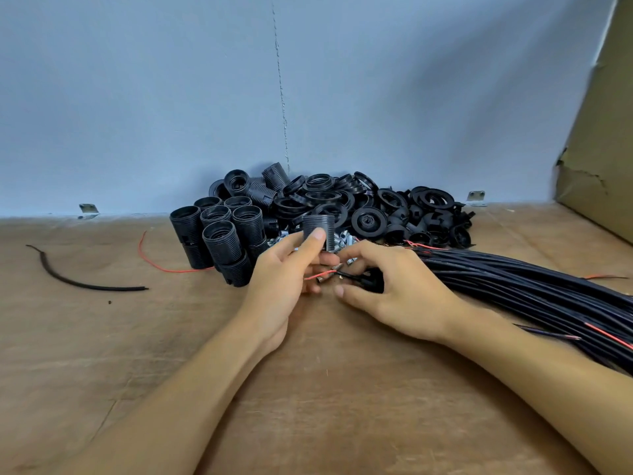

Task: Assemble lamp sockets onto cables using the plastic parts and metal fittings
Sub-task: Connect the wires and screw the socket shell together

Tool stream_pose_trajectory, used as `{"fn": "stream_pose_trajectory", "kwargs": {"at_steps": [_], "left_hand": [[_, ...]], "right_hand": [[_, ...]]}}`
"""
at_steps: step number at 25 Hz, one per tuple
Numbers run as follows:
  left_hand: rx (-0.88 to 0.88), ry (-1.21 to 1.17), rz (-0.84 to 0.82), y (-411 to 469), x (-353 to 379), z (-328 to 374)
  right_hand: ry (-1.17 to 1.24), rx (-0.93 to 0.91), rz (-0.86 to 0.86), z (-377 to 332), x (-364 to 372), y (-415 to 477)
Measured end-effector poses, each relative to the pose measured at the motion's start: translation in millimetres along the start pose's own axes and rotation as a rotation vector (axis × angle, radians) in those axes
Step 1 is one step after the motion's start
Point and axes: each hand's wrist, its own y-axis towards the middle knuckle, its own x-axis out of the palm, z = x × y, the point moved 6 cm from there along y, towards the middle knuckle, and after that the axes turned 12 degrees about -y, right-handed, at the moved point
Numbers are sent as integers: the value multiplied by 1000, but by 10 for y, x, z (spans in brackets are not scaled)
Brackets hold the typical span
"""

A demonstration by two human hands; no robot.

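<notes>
My left hand (pixel 284 279) grips a black threaded socket shell (pixel 320 228) upright between thumb and fingers, just above the table's middle. My right hand (pixel 394 289) pinches a black cable end (pixel 352 276) with a black plastic part under its fingers; a red wire (pixel 317 275) and a small metal fitting (pixel 337 267) stick out toward the left hand. Small silver metal fittings (pixel 346 240) lie in a heap behind both hands. A thick bundle of black cables (pixel 520 286) runs from the hands to the right edge.
Threaded black socket shells (pixel 219 234) stand in a cluster at left of centre, black rings and caps (pixel 376 207) heaped behind against the blue wall. A loose black cable piece (pixel 78 282) and a red wire (pixel 150 262) lie at left. Cardboard (pixel 603 138) stands at right.
</notes>
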Motion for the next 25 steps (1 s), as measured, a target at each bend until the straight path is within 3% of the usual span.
{"fn": "stream_pose_trajectory", "kwargs": {"at_steps": [5,8,17,25], "left_hand": [[-14,-157,73,6,-5,50],[-31,-243,13,-15,47,51],[-242,-524,-32,-65,102,-74],[-252,-489,-26,-52,75,-96]], "right_hand": [[39,3,181,25,-145,1],[126,22,238,6,-180,-16],[117,53,305,3,-224,-50],[215,122,287,31,-184,-56]]}}
